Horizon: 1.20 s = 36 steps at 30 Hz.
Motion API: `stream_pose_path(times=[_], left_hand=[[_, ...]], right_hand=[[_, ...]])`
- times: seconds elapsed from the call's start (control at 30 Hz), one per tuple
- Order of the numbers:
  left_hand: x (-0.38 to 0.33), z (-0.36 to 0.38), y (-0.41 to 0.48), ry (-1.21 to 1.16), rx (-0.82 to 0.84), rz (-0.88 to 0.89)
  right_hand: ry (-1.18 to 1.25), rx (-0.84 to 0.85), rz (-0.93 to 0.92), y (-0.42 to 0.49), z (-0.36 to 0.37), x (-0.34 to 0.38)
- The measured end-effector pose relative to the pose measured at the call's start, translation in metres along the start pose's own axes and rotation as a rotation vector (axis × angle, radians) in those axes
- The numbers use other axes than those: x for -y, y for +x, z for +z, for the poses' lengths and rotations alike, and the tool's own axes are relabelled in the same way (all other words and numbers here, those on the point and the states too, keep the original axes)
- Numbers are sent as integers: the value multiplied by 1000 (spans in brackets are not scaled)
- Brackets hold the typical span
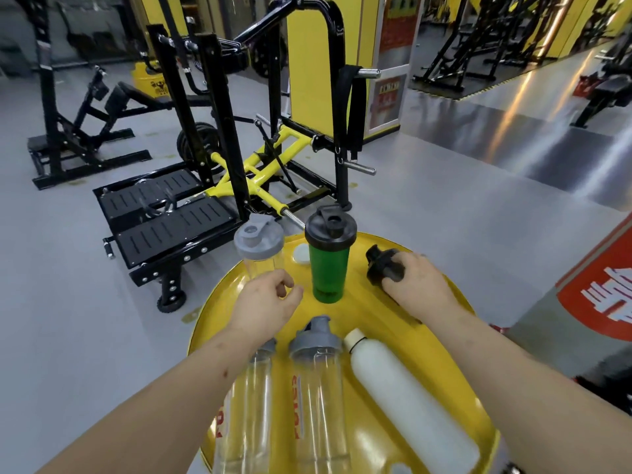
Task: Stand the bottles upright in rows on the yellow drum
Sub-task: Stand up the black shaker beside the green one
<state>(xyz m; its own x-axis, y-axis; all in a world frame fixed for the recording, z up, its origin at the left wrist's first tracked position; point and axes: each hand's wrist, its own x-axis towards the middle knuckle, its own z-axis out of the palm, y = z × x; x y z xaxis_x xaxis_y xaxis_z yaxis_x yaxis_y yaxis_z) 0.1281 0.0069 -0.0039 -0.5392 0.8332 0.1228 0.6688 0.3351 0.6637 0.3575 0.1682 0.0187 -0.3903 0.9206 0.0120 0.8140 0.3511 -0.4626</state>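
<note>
The right hand (415,289) has its fingers clamped on the black bottle (384,265), lying with its long axis running far-left, while the left hand (265,302) hangs loosely curled, empty.

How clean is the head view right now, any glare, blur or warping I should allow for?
Head view: strong wide-angle warp, the near clear bottles and white bottle stretch toward the bottom edge; the yellow drum top is glossy; streaky glare on the floor upper right; background gym machines soft; both hands and the green shaker reasonably sharp.
</note>
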Motion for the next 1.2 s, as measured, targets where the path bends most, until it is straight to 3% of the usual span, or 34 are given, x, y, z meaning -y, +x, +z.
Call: stream_pose_path(times=[0.33, 0.9, 1.2], left_hand=[[-46, 50, 5, 66, 76, -1], [-42, 55, 9, 97, 34, -21], [-39, 50, 14, -76, 4, -197]], right_hand=[[-187, 103, 26, 18, -4, -45], [-360, 185, 102, 37, 14, -45], [-153, 86, 92, 30, 14, -47]])
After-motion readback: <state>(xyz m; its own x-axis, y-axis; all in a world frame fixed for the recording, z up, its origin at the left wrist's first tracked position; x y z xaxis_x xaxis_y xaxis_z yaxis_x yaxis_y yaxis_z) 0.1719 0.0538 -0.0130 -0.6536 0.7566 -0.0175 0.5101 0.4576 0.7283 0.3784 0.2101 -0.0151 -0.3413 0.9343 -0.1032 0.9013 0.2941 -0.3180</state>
